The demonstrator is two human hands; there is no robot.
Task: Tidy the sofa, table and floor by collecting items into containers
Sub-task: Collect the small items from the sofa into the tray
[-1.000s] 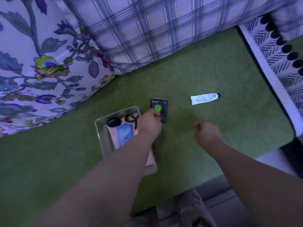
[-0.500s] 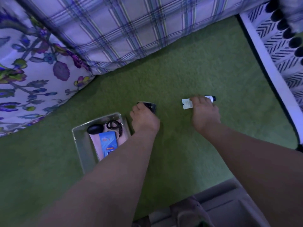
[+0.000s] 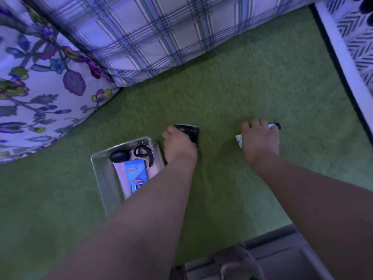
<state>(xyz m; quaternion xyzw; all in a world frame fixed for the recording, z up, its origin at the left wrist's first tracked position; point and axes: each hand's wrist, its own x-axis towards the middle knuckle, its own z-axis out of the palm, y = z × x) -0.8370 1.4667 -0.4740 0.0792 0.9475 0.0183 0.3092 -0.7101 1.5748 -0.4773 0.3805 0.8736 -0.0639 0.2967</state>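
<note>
pinching dark packet [image 3: 192,131], left hand [image 3: 179,144] grip curled tight; right hand [image 3: 260,140] grip curled round white tube [image 3: 238,139].

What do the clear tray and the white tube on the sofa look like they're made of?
Clear tray: likely rigid transparent plastic, glossy; green fabric shows through its walls. White tube: probably soft plastic, matte, with a flat crimped end and black cap; mostly covered, so uncertain.

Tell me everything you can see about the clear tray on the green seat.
The clear tray is a rectangular, see-through plastic bin with low walls, lying flat on the green seat. Inside lie a dark oval case, a black coiled band and a blue packet. The left forearm hides its near corner.
</note>
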